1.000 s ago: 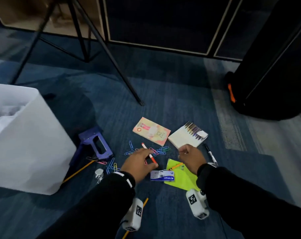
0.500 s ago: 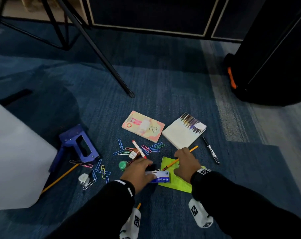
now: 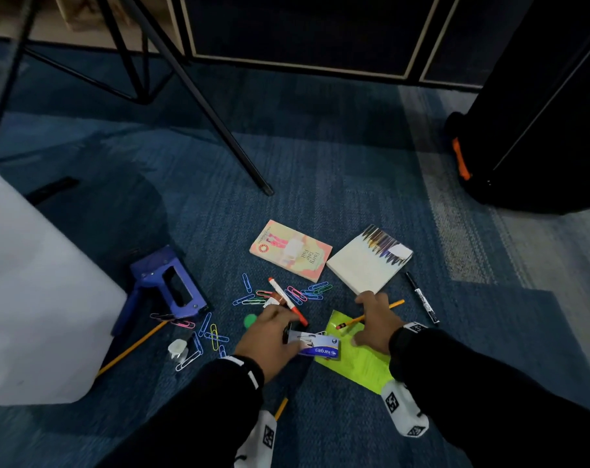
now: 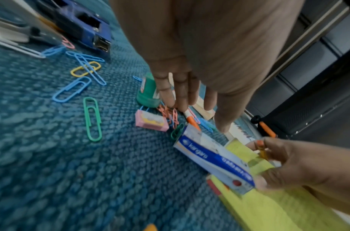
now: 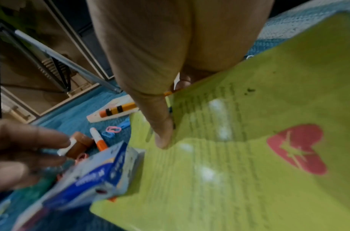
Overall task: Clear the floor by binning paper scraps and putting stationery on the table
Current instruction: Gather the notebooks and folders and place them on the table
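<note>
Stationery lies scattered on the blue carpet. My left hand (image 3: 273, 332) reaches down with fairly straight fingers (image 4: 182, 95) over the orange marker (image 3: 287, 300) and coloured paper clips (image 3: 307, 293). Its thumb is beside the blue-and-white Kangaro box (image 3: 320, 346), which looks tilted (image 4: 213, 157). My right hand (image 3: 374, 319) pinches a yellow pencil (image 3: 371, 314), and its thumb (image 5: 162, 132) presses on the lime-green lined sheet (image 3: 357, 361) with a red heart (image 5: 296, 150). Whether either hand lifts the box I cannot tell.
The white bin (image 3: 33, 298) stands at the left, with a blue hole punch (image 3: 165, 288) and a second pencil (image 3: 131, 347) beside it. A pink book (image 3: 290, 249), white notepad (image 3: 368, 261) and black marker (image 3: 422, 300) lie beyond my hands. Black table legs (image 3: 219, 123) cross behind; a black case (image 3: 540, 113) stands at the right.
My view has dropped closer to the floor, and the bin has slid leftward in frame. My left hand has drawn back onto the Kangaro box. My right hand now holds the pencil over the green sheet.
</note>
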